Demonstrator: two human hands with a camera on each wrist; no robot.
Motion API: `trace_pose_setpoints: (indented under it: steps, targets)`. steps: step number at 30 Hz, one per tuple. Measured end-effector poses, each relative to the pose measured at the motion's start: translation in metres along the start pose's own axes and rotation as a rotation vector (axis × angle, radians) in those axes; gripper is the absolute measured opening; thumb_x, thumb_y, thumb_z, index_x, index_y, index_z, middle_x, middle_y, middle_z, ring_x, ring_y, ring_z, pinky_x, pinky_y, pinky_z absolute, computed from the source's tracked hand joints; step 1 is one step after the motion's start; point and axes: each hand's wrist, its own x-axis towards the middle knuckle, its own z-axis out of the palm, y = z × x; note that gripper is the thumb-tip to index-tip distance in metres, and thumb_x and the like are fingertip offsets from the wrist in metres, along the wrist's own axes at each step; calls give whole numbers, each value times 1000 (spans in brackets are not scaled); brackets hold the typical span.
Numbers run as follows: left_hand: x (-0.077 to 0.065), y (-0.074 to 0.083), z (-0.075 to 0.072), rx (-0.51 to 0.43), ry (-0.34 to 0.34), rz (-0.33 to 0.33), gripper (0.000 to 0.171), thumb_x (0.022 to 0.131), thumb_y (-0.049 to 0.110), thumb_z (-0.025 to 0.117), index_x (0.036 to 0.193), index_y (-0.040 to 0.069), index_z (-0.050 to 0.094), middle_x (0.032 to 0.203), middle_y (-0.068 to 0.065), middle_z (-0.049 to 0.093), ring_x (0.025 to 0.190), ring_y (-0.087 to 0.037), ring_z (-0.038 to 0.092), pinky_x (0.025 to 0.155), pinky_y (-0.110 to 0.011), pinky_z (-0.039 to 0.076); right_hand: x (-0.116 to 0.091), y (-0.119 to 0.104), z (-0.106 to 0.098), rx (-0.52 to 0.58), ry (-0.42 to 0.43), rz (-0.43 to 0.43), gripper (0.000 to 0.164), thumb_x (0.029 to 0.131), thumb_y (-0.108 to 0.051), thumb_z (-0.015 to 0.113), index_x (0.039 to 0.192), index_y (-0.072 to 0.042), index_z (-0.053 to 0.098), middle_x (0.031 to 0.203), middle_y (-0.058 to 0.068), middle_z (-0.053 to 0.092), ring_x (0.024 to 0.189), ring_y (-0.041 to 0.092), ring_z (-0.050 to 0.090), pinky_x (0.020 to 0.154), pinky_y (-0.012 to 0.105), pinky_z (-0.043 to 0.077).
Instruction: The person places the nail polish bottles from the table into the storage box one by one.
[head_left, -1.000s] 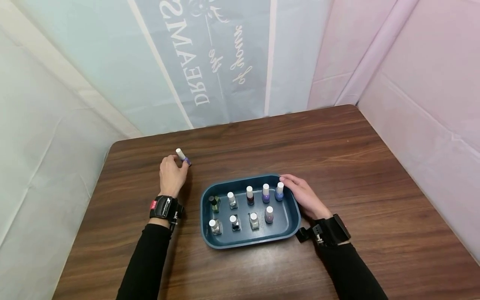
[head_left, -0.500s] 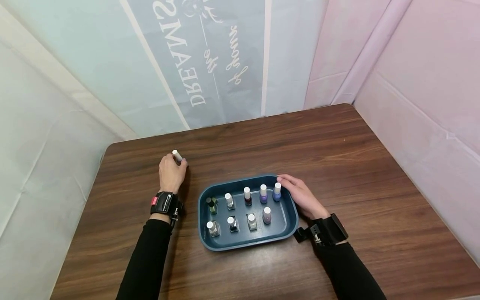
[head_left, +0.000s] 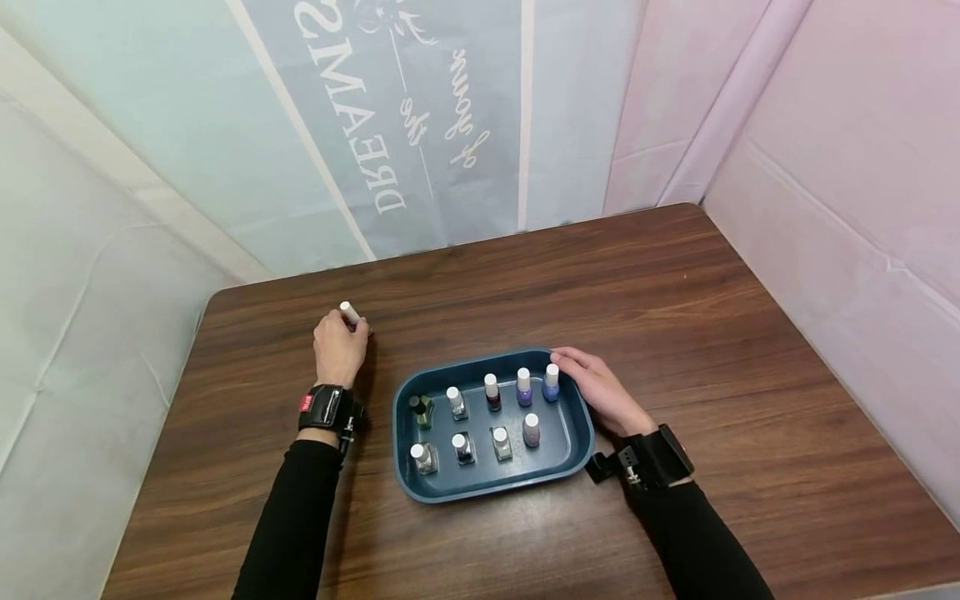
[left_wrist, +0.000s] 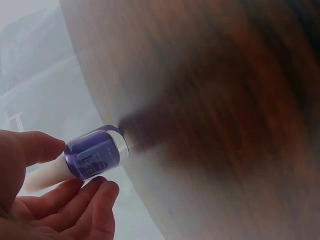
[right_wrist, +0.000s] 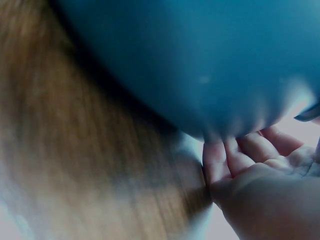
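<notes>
At the table's far left, my left hand (head_left: 340, 348) pinches a nail polish bottle (left_wrist: 95, 155) between thumb and fingers. Purple glass and a long white cap (head_left: 349, 312) mark this bottle; in the left wrist view its base points towards the wood. My right hand (head_left: 603, 392) grips the far right corner of a dark blue tray (head_left: 564, 437), fingers against the outer wall (right_wrist: 200, 75) and thumb at the rim. Two rows of nail polish bottles stand inside, among them a blue one (head_left: 551, 385), a purple one (head_left: 524, 388) and a dark-capped green one (head_left: 422, 412).
The tray sits on a brown wood-grain table (head_left: 637, 283). Behind the table hangs a pale cloth with lettering (head_left: 352, 108), and a pinkish sheet (head_left: 847, 208) closes off the right side. A whitish sheet (head_left: 82, 317) hangs at the left.
My left hand has closed in over the purple bottle, whose body is now mostly hidden in the head view. The right hand keeps its hold on the tray; the whole view has shifted slightly.
</notes>
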Motion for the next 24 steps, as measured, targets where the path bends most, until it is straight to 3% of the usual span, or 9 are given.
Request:
trace_pose_setpoints:
  steps: [24]
  targets:
    - [0, 0, -1, 27, 9, 31, 28, 97, 21, 54, 98, -6, 59, 92, -20, 59, 83, -33, 55, 72, -43, 44, -1, -2, 0, 6, -2, 6, 49, 100, -40, 48, 132, -4, 53, 131, 14, 54, 111, 14, 51, 92, 22, 42]
